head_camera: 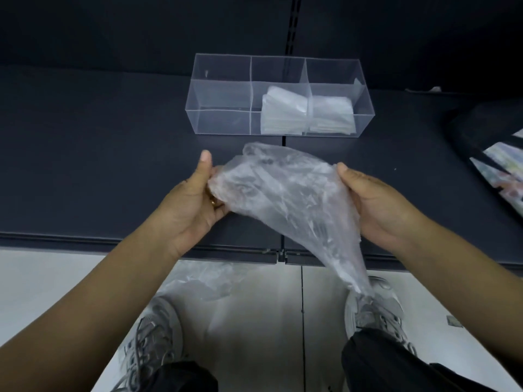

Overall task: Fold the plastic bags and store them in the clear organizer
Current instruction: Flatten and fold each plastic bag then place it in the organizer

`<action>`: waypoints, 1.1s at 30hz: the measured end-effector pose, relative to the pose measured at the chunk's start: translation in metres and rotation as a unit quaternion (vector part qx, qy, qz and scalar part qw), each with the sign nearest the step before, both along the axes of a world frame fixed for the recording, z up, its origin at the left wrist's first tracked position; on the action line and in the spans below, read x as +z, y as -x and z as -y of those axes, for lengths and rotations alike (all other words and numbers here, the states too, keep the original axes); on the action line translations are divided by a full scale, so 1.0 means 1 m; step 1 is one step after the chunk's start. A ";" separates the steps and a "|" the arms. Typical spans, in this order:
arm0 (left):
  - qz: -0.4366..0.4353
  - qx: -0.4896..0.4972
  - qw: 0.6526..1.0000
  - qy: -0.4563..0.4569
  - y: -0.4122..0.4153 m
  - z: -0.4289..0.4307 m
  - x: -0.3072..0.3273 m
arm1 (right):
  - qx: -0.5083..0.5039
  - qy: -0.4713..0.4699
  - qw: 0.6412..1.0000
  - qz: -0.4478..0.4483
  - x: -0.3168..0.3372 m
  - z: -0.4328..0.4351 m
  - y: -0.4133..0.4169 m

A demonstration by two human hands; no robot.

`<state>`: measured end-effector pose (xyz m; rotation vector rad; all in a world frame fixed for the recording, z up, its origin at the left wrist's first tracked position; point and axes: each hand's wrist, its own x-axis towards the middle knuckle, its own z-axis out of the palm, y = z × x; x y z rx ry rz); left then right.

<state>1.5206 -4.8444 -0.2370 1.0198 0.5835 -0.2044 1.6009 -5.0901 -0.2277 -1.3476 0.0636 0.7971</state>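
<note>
Gripping a crumpled clear plastic bag [283, 193] at both ends, the left hand [192, 205] and right hand [379, 210] curl their fingers [216, 215] under the film, thumbs on top, above a dark shelf [85, 165]. Beyond them stands the clear organizer [220, 91], folded bags [283, 108] stacked in its middle and right compartments. Loose plastic [203, 281] lies on the pale floor [56, 278]
</note>
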 end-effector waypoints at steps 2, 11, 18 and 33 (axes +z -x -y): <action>0.010 -0.003 0.997 -0.081 0.004 0.013 0.003 | -0.019 -0.018 1.000 -0.017 0.001 -0.002 0.004; -0.027 -0.079 0.996 -0.026 0.030 0.064 0.017 | 0.029 -0.093 0.993 0.073 0.015 -0.009 0.033; -0.087 -0.022 0.986 -0.138 0.029 0.000 -0.011 | -0.127 -0.077 0.989 -0.007 0.012 0.034 -0.011; -0.070 -0.074 0.991 -0.086 0.025 -0.004 -0.010 | 0.206 0.269 0.797 0.499 0.009 0.004 0.026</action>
